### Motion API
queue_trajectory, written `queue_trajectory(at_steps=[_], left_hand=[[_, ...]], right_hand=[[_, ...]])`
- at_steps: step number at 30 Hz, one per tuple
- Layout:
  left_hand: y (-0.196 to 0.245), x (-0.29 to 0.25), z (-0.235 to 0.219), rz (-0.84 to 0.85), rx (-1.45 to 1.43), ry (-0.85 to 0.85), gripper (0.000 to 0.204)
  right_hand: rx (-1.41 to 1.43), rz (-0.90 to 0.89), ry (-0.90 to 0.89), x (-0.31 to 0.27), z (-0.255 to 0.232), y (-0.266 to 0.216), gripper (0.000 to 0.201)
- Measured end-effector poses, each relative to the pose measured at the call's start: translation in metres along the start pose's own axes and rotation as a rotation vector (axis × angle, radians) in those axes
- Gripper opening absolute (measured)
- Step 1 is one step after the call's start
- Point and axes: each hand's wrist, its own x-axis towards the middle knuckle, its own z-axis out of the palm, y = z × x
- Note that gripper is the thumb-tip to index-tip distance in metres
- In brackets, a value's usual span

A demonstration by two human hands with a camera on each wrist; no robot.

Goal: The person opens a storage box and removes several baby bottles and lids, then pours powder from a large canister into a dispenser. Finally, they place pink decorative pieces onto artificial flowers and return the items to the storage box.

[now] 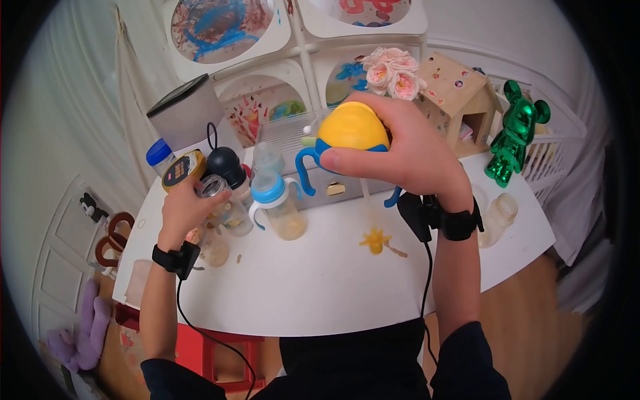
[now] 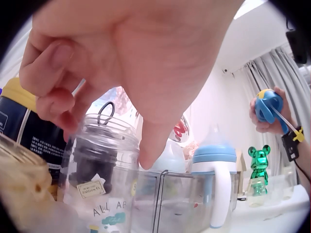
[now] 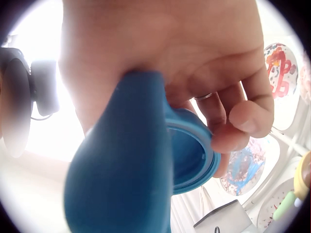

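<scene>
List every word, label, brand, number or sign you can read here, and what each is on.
"ALL A", then an unclear letter: on the clear jar, left wrist view.
Cream label on that jar: lettering too small and blurred to read.
Dark tub: lines of white print, too small to read.
Tub's lid, head view: print too blurred to read.

White curved-edge table (image 1: 327,290) stands over brown wood-look floor (image 1: 527,303); red plastic stool (image 1: 190,352) below. White frame (image 1: 292,52) with painted oval panels (image 1: 223,30) behind; white slatted rail (image 1: 555,150) right; pale grey curtain (image 2: 265,73), white ceiling (image 2: 238,43).
</scene>
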Motion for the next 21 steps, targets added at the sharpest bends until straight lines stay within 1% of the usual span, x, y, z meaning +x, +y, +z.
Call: queue_trajectory(at_steps=[3, 6, 9, 10, 12, 14, 16, 18, 21], left_hand=[[-0.001, -0.005, -0.009, 0.007, -0.046, 0.027, 0.072], [-0.007, -0.017, -0.032, 0.047, -0.19, 0.169, 0.066], [-0.022, -0.033, -0.063, 0.11, -0.545, 0.226, 0.063], [0.001, -0.052, -0.077, 0.103, -0.782, 0.173, 0.067], [0.005, -0.064, -0.072, 0.313, -1.038, 0.105, 0.068], [0.031, -0.087, -0.053, 0.33, -1.145, -0.025, 0.073], [0.055, -0.098, -0.022, 0.449, -1.125, -0.177, 0.079], [0.087, -0.109, -0.003, 0.443, -1.077, -0.346, 0.081], [0.117, -0.102, 0.028, 0.456, -1.196, -0.459, 0.081]], right_hand=[[0.028, -0.002, 0.017, 0.0, -0.003, 0.002, 0.066], [0.038, 0.009, 0.03, 0.001, -0.005, 0.004, 0.066], [0.077, 0.043, 0.065, 0.002, -0.007, 0.005, 0.063], [0.072, 0.048, 0.084, 0.002, -0.008, 0.005, 0.062], [0.061, 0.057, 0.117, 0.001, -0.011, 0.006, 0.06], [0.062, 0.058, 0.119, -0.001, -0.012, 0.003, 0.06], [0.054, 0.045, 0.128, -0.004, -0.016, 0.0, 0.06], [0.042, 0.024, 0.137, -0.008, -0.017, -0.003, 0.06], [-0.007, -0.042, 0.146, -0.01, -0.016, -0.011, 0.06]])
